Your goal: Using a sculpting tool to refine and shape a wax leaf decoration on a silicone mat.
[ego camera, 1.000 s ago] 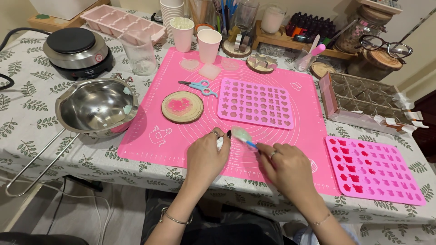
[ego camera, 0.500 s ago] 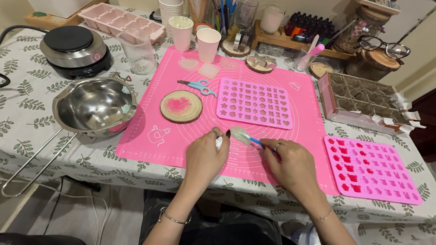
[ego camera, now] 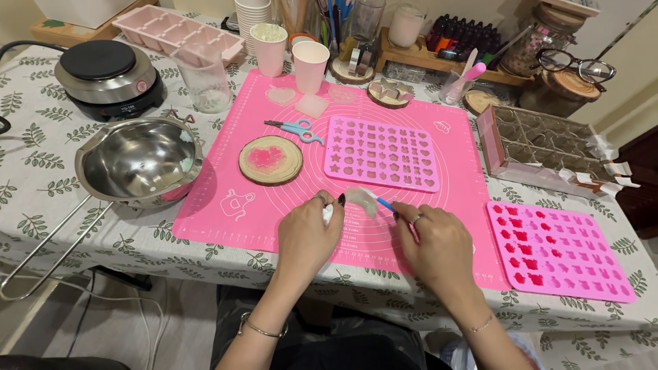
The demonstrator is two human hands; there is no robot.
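Left hand: the left hand point(ego camera: 307, 236) rests low in the middle of the frame on the pink silicone mat point(ego camera: 236, 199), fingers curled around a small white piece point(ego camera: 327, 214) that shows between thumb and forefinger; what the piece is cannot be told.
Right hand: the right hand point(ego camera: 439, 243) lies just right of it, fingers pinched on a thin blue-handled tool point(ego camera: 384, 203) whose tip points up and left.
Thing in hand: a small translucent, whitish blob point(ego camera: 361, 199) sits at the tool's tip, between the two hands and just below the pink star-and-heart mould point(ego camera: 382, 152); it is blurred, so it may be a thin cast piece or a scrap of film.
Handling: it looks very light, thin and probably brittle or floppy, so it would be best taken by its edges with fingertips, not squeezed flat.
Tool: slim and stiff, held pencil-wise near its lower end.
Upper mat: blue scissors point(ego camera: 296, 128) lie above a round wooden coaster with a pink heart point(ego camera: 271, 159).
Left of frame: a steel double-boiler pan point(ego camera: 139, 162) overlaps the mat's left edge, and a small electric hotplate point(ego camera: 110, 77) stands in the upper left.
Right of frame: a second pink mould, part filled with red point(ego camera: 556, 250), lies at lower right on the leaf-print tablecloth point(ego camera: 41, 199), apart from the mat.
Back row: paper cups point(ego camera: 310, 66), a clear measuring cup point(ego camera: 204, 79).
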